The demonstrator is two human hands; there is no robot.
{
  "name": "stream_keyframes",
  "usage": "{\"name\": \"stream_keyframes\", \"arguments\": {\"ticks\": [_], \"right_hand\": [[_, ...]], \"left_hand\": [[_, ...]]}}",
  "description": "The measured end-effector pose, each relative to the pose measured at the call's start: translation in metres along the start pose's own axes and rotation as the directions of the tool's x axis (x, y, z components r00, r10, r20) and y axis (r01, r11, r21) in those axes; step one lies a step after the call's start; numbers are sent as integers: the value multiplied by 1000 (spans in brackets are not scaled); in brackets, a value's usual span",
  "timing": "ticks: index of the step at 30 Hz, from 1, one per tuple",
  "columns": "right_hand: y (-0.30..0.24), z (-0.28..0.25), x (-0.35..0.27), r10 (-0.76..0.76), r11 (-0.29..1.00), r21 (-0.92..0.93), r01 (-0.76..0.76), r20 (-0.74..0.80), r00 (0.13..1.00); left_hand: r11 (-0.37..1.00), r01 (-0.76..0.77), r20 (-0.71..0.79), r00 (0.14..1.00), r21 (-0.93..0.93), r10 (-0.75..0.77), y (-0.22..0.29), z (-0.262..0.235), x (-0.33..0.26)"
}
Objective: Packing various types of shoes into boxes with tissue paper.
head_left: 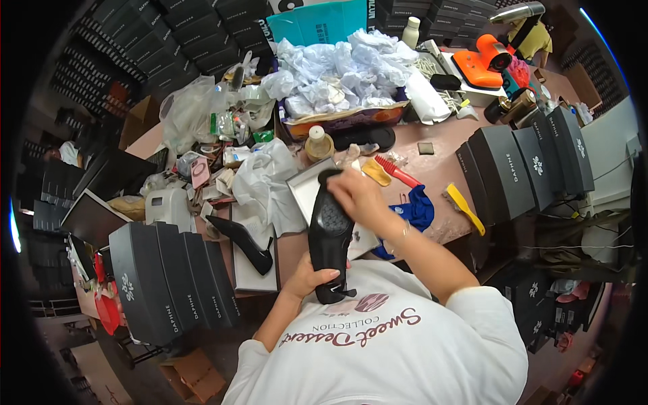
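A black high-heeled shoe (331, 246) is in front of my chest, its patterned sole facing up. My left hand (312, 275) is closed around its near part, the thumb lying across it. At the far end of this shoe, my right hand (356, 196) has its fingers bent and pressed together; whether they pinch anything small is hidden. A second black high-heeled shoe (241, 243) lies to the left, over an open box part (255, 273) beside crumpled white tissue paper (270, 182). Beyond the held shoe is a pale open box part (307, 192).
Dark shoe boxes stand at left (152, 283) and right (503, 172). A yellow brush (464, 208), a red brush (398, 171), a blue cloth (417, 208) and a bottle (318, 144) lie or stand nearby. Behind is a bin of crumpled paper (337, 77); an orange device (480, 64) sits far right.
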State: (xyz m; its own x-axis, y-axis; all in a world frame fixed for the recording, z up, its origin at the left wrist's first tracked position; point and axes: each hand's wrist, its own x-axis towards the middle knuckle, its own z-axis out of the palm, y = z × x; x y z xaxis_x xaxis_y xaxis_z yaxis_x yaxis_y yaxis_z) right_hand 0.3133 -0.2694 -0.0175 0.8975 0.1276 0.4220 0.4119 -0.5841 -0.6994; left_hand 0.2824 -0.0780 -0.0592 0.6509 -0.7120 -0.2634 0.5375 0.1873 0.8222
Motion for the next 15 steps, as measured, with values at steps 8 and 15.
{"name": "stream_keyframes", "arguments": {"ticks": [8, 15], "right_hand": [[-15, 27, -29, -116, 944, 328, -44, 451, 885], [1, -11, -27, 69, 943, 314, -110, 140, 988]], "left_hand": [[833, -245, -374, 926, -495, 51, -25, -4, 2], [726, -503, -739, 673, -469, -11, 28, -31, 18]]}}
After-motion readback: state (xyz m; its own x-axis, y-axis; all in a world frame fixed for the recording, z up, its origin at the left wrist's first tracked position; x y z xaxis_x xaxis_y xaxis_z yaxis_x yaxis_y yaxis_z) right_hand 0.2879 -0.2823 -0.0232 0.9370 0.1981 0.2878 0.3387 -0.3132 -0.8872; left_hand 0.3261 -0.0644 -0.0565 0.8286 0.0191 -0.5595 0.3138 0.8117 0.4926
